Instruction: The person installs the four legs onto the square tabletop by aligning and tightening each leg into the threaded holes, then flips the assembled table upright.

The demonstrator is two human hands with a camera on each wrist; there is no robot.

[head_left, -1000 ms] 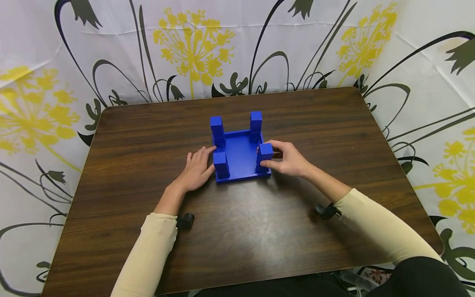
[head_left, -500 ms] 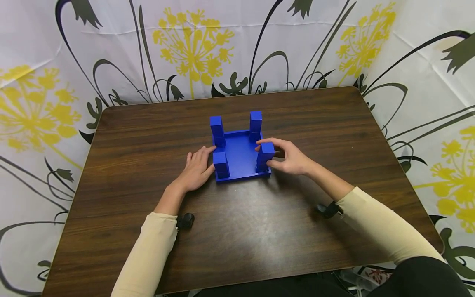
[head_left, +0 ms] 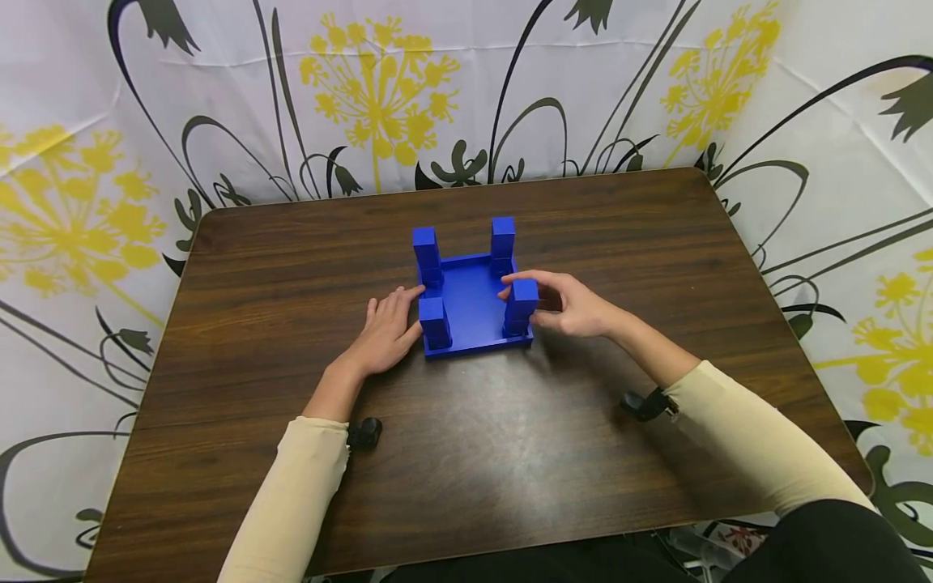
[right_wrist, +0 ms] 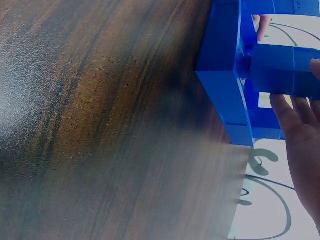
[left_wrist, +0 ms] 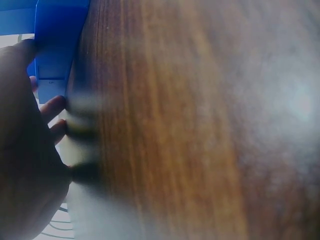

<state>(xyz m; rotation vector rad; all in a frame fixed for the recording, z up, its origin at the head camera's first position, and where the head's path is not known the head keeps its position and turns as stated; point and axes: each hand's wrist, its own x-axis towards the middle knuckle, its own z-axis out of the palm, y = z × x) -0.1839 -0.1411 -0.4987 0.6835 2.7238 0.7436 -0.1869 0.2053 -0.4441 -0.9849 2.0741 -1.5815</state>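
A blue toy-like table lies upside down, its square top point(head_left: 472, 304) flat on the wooden table and its legs pointing up. My right hand point(head_left: 581, 309) holds the near right leg point(head_left: 521, 304), thumb on the near side and fingers reaching behind it. In the right wrist view a narrow round neck joins that leg point(right_wrist: 280, 70) to the top's corner. My left hand point(head_left: 386, 334) lies with fingers extended against the top's left edge, between the near left leg point(head_left: 435, 324) and the far left leg point(head_left: 428, 255). The far right leg point(head_left: 502, 245) stands upright, untouched.
The brown wooden table point(head_left: 291, 486) runs around the blue piece, its far edge against a flower-printed cloth point(head_left: 598, 89). Black wrist cameras sit on both forearms, one point(head_left: 364, 434) at the left and one point(head_left: 645, 405) at the right.
My right thumb has slid back to the right along the leg, and the fingers have shifted around its far side. The leg's top leans marginally further right. My left hand is still.
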